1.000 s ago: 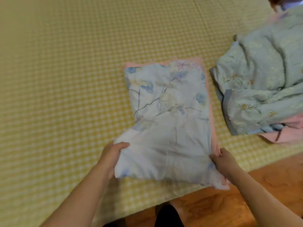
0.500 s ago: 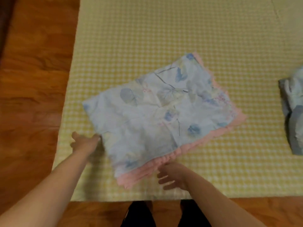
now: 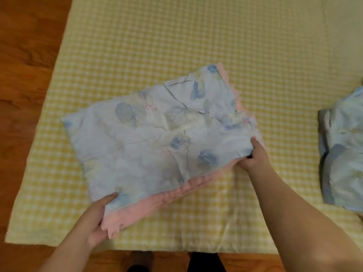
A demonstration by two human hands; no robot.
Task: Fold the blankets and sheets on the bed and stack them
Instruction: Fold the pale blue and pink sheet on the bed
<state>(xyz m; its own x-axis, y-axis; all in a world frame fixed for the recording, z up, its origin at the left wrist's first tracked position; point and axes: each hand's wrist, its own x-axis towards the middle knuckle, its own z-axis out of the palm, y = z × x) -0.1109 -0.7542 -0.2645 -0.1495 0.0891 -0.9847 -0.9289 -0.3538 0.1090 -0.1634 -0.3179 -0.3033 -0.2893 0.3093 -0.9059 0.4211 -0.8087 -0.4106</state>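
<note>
A folded floral blanket (image 3: 153, 138), pale blue with leaf print and a pink underside edge, lies at an angle on the yellow checked bed (image 3: 176, 36). My left hand (image 3: 96, 222) grips its near left corner, thumb on top and fingers under the pink edge. My right hand (image 3: 253, 156) grips the right corner, thumb over the blue top layer. A second pale blue folded blanket (image 3: 343, 154) lies at the right edge of the view, partly cut off.
Wooden floor (image 3: 25, 75) runs along the left side of the bed and along the near edge. My feet (image 3: 172, 262) stand at the bed's near edge. Bare checked bedding stretches across the far half.
Both hands have taken hold of the floral blanket's corners; half a second ago they lay open beside it. One second ago the blanket lay lengthwise, now it lies crosswise nearer the bed's left corner.
</note>
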